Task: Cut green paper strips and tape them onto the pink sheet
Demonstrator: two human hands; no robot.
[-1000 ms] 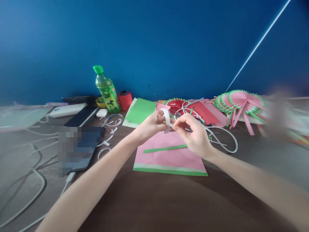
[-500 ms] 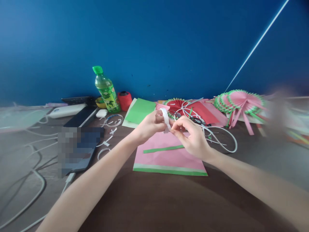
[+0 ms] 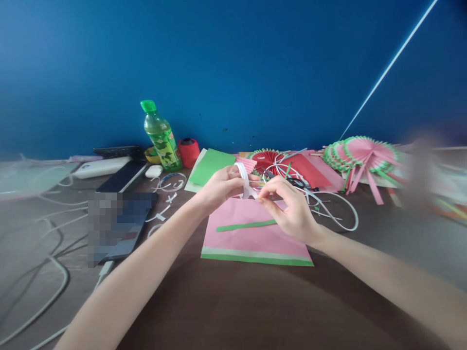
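My left hand (image 3: 224, 183) is closed around a white roll of tape (image 3: 243, 176), its fingers through and behind the ring. Between the pinched thumb and forefinger of my right hand (image 3: 284, 204) is the loose end of the tape, with a short length stretching from the roll. Below both hands lies a pink sheet of paper (image 3: 251, 243) with a pale and green band (image 3: 255, 259) along its near edge. A loose green paper strip (image 3: 244, 225) rests across this sheet, its right end hidden by my right hand.
Behind my hands are green paper (image 3: 213, 166), red paper (image 3: 310, 170) and a tangled white cable (image 3: 355, 214). Pleated pink-and-green paper fans (image 3: 368, 150) lie at the right. A green bottle (image 3: 160, 136) leans by the wall; a dark tablet-like device (image 3: 127, 233) is at left.
The tape roll has shifted left and turned in my left hand. My left fingers have spread a little, and a short tape length now shows toward my right fingertips, which stay nearly still.
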